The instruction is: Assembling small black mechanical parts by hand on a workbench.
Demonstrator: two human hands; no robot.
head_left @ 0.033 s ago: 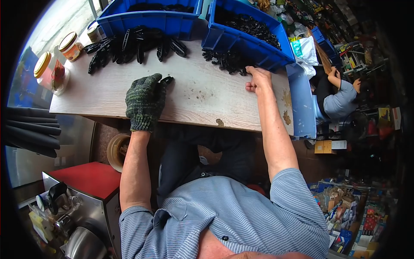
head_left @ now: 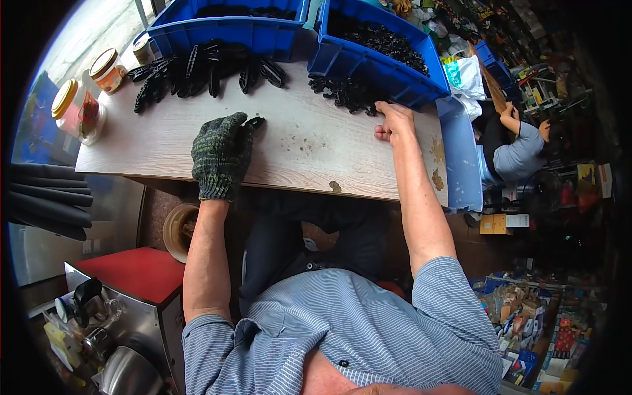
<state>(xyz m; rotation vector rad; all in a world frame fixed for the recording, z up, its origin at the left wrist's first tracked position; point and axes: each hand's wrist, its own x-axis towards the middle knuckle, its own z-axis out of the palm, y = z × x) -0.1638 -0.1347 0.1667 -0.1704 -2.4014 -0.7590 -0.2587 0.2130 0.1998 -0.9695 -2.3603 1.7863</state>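
My left hand [head_left: 222,148], in a dark green and black knitted glove, is closed above the near left part of the table. From between its thumb and fingers pokes the tip of a black plastic piece [head_left: 257,122]; the glove hides the rest. My bare right hand [head_left: 396,122] reaches to the right side, its fingers curled. Its fingertips meet the edge of a heap of small black plastic parts [head_left: 342,93]; whether they pinch one is hidden. Long black plastic pieces [head_left: 214,62] lie piled at the back left.
Two blue bins [head_left: 227,29] [head_left: 378,66] of black parts stand along the back. Lidded jars [head_left: 79,112] line the left edge. A pale blue tub [head_left: 462,155] adjoins the table's right side. Beyond it, another person [head_left: 517,155] sits. A red-topped cabinet [head_left: 135,270] stands lower left.
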